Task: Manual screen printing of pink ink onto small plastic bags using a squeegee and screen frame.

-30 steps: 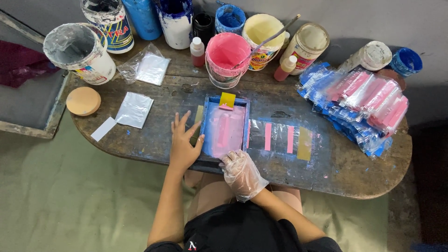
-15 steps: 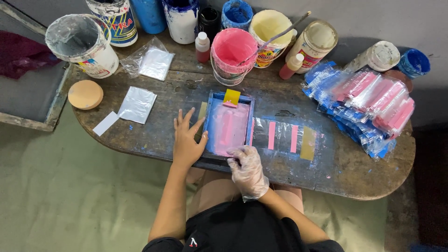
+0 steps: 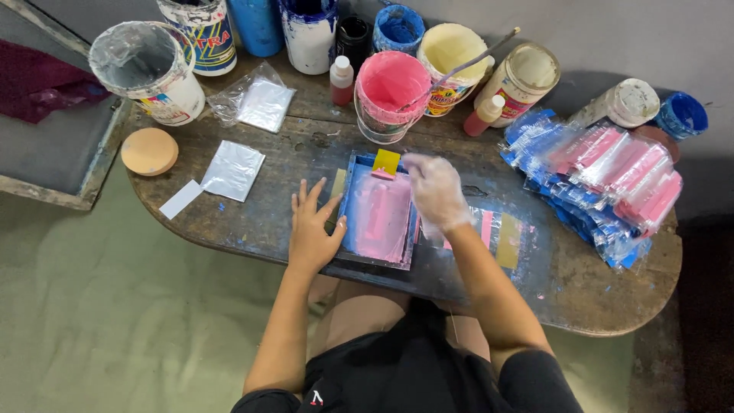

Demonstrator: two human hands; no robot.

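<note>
A small blue-framed printing screen [image 3: 378,218], smeared with pink ink, lies flat on the worn wooden table [image 3: 298,149]. My bare left hand [image 3: 312,229] lies flat with spread fingers at the frame's left edge, thumb on the frame. My right hand [image 3: 433,191], in a clear glove, hovers over the frame's far right corner. Its fingertips are at the right edge of a yellow scraper card [image 3: 386,161] and are not closed around it. A clear bag with pink and yellow stripes [image 3: 498,233] lies to the right of the frame, partly under my right forearm.
A pink paint bucket [image 3: 392,88] and a yellow one with a stick [image 3: 451,50] stand just behind the frame, with small bottles [image 3: 342,76] beside them. A pile of printed bags [image 3: 604,176] fills the right side. Blank bags [image 3: 233,170] and a round wooden lid [image 3: 149,151] lie at the left.
My gloved right hand has moved from the frame's near right corner up to its far end by the yellow scraper. My left hand stays at the frame's left edge.
</note>
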